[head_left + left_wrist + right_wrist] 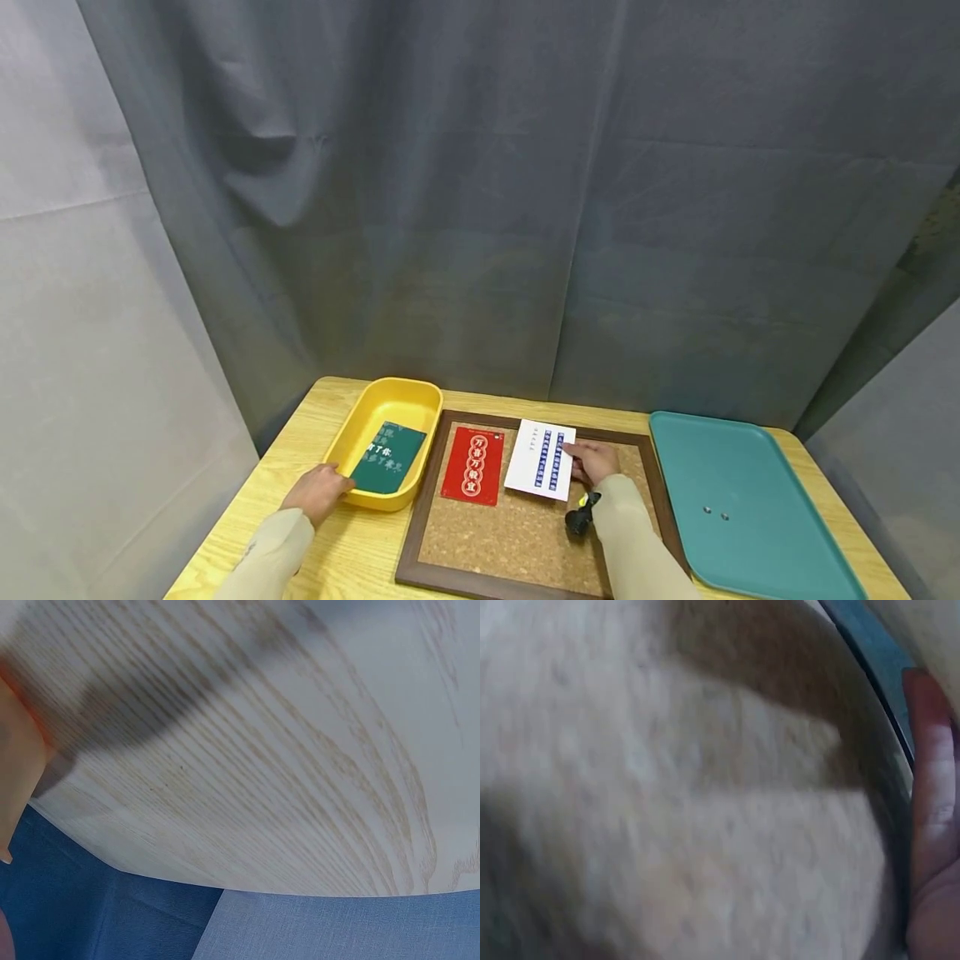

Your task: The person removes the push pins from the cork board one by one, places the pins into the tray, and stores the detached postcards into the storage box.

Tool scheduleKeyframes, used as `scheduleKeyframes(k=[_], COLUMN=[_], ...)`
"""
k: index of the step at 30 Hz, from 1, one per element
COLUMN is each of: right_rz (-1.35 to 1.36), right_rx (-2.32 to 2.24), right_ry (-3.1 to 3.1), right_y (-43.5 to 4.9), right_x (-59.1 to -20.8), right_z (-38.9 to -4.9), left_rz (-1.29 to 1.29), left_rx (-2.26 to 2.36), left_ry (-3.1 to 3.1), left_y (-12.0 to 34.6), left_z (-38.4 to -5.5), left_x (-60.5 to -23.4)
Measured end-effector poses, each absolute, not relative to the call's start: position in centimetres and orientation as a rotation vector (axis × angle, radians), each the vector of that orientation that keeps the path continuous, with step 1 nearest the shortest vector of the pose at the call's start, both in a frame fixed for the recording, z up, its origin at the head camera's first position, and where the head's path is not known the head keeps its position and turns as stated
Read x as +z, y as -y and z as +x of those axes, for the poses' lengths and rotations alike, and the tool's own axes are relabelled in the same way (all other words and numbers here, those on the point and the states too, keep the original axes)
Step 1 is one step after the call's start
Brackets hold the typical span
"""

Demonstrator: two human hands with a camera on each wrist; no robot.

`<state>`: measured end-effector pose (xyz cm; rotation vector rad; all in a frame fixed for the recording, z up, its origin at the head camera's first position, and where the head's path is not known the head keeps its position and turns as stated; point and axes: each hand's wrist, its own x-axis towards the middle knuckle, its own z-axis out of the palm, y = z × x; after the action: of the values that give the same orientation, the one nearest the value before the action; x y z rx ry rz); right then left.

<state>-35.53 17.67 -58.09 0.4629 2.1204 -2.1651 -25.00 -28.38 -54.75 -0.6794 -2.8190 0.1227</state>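
Above the cork board (495, 542), my right hand (596, 461) pinches the right edge of a white card (525, 475) printed with blue blocks of characters. The card casts a shadow on the cork. Left of it, a red card (457, 467) with white characters lies on the board. My left hand (318, 493) grips the near left rim of a yellow tub (390, 501), where a dark green card (401, 467) with white writing rests. In the right wrist view, blurred cork fills most of the frame, with fingers (934, 780) at the right edge.
A teal tray (750, 492) with two small shiny pieces (716, 513) stands to the board's right. The wooden table (360, 558) carries everything, and a grey curtain (480, 208) hangs behind it. A black device (579, 521) is strapped at my right wrist.
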Motion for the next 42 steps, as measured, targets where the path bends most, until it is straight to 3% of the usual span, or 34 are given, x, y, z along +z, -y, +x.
scheduleKeyframes(k=[8,30,42], right_rz=[0.401,0.085,0.033], right_rx=[-2.160,-2.187,-2.171], right_ry=[-2.115,-1.936,-1.956], right_y=[-15.2,-1.1,3.0], right_x=[-57.3,-52.7,-52.2], right_z=[-35.9,-34.6,-34.3], left_rz=[-0.679,-0.631,-0.701], left_rx=[0.124,0.093,0.091], left_ry=[2.810,2.851,2.787], left_y=[28.1,28.0,28.2], left_z=[-24.9,-24.4,-24.5], left_x=[-54.6,-54.5,-54.8])
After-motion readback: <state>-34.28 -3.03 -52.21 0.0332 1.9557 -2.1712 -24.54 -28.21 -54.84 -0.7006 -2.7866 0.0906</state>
